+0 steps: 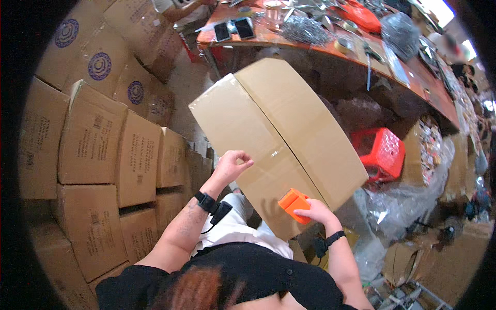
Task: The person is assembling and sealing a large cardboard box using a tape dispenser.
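A large brown cardboard box (305, 119) lies before me with its two top flaps meeting along a dark seam. Over the box's near left edge is my left hand (232, 166), its fingers curled in and the thumb close to them. Whether something thin is pinched there I cannot make out. My right hand (314, 212) is closed round an orange tape dispenser (294, 205), held at the near end of the box to the right of my left hand. Wristbands with small black devices sit on both my wrists.
Stacked cardboard cartons (92, 139) fill the left side. Beyond the box, an orange-topped table (268, 39) carries two phones, tape rolls and wrapped bundles. A red plastic stool (385, 154) and crumpled clear plastic sheeting (408, 204) lie to the right. Another person's arm (186, 10) shows at the top left.
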A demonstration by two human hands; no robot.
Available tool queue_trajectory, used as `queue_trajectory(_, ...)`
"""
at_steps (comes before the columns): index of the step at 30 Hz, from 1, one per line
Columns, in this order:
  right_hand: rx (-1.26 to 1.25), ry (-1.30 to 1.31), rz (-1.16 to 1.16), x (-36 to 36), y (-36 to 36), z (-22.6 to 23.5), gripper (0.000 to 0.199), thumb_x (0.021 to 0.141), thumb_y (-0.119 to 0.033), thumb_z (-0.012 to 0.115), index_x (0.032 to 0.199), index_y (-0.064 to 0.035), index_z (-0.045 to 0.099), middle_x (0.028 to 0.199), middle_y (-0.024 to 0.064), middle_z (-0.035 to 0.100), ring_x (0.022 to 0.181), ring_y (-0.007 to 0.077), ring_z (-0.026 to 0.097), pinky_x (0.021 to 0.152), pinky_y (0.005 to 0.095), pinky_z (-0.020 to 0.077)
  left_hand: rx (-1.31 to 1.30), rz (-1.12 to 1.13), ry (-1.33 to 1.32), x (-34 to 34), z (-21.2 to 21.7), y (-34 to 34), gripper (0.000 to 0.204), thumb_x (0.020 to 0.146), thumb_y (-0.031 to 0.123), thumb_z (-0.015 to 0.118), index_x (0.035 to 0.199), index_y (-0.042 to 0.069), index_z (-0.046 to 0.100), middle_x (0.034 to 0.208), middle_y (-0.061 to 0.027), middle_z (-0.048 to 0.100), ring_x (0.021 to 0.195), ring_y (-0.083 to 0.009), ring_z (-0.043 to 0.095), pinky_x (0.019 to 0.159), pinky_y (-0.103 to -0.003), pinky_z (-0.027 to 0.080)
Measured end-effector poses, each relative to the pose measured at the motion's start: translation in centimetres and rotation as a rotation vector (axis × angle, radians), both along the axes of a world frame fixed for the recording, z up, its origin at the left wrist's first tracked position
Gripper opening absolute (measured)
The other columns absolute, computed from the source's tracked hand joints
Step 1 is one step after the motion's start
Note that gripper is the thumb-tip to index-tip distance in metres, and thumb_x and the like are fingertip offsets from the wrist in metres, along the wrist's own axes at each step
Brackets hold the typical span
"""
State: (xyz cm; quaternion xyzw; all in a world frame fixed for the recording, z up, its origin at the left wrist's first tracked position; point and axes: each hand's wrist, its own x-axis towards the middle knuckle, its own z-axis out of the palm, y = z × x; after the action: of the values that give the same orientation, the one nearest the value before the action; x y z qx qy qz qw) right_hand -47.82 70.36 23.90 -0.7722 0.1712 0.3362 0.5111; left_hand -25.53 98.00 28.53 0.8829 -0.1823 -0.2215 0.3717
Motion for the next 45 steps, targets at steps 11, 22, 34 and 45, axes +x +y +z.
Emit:
queue_trajectory(11,-0.01,-0.098,-0.194,24.6,6.7,-0.5,0.05,0.075,-0.042,0.072,0.104,-0.0014,0.064,0.096,0.0124,0.068,0.086,0.0214,0.065,0.078,0.0339,0.0497,-0.108,-0.049,0.114,31.0,-7.2,1.6,0.024,0.076,0.034,0.073,0.084,0.012,0.067,0.137,-0.031,0.037,0.138,-0.0356,0.021,0.108,-0.043,0.026)
queue_trajectory(22,0.158,0.078,-0.457,38.1,5.5,-3.1,0.04,0.08,-0.028,0.072,0.105,0.0021,0.063,0.094,0.008,0.068,0.082,0.0139,0.064,0.075,0.0297,0.0503,-0.353,0.086,0.466,39.1,-13.7,-0.7,0.02,0.093,0.03,0.056,0.091,0.01,0.053,0.084,0.0059,0.051,0.082,-0.0063,0.045,0.074,-0.023,0.038)
queue_trajectory(34,0.07,0.118,-0.31,42.7,5.8,-5.0,0.043,0.077,-0.034,0.073,0.1,0.0018,0.065,0.09,0.0092,0.068,0.079,0.0154,0.064,0.072,0.0297,0.0504,-0.155,0.196,0.642,43.9,-15.1,-1.6,0.023,0.097,0.028,0.042,0.099,0.006,0.044,0.083,-0.0095,0.064,0.071,-0.0167,0.063,0.063,-0.033,0.053)
queue_trajectory(45,0.248,0.126,-0.296,47.3,6.4,-5.3,0.041,0.08,-0.032,0.071,0.102,0.0021,0.064,0.09,0.0053,0.067,0.078,0.0117,0.061,0.072,0.0272,0.0495,-0.337,0.393,0.596,47.8,-19.0,-2.3,0.023,0.096,0.026,0.044,0.099,0.003,0.043,0.073,-0.008,0.055,0.052,-0.0205,0.058,0.047,-0.037,0.055)
